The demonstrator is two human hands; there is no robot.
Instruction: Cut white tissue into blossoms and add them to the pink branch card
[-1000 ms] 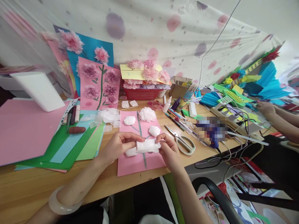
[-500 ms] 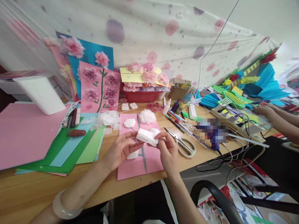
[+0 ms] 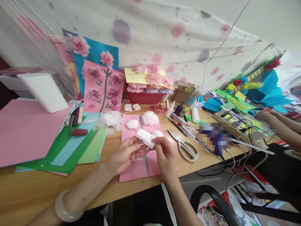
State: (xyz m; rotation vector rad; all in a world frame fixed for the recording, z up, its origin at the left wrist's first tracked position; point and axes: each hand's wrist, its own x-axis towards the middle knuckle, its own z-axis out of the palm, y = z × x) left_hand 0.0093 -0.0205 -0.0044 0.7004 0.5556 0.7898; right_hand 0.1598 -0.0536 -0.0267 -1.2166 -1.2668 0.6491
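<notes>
Two hands pinch one folded white tissue stack (image 3: 145, 138): left hand (image 3: 124, 153) at its 8 o'clock, right hand (image 3: 164, 155) at 4 o'clock, over the pink card (image 3: 141, 168) on the table (image 3: 35, 185). One tissue flower (image 3: 150, 118) at the card's 12 o'clock is fluffed; two flat tissue rounds (image 3: 132, 124) lie unopened.

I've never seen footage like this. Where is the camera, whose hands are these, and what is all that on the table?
No machine here: a person works bare-handed, and one camera worn on the head looks down at the hands. The left hand and right hand together hold a tissue stack over a pink card on the table. The scissors lie to the right, green sheets to the left, a red basket behind. The hand at far right is another person's.
</notes>
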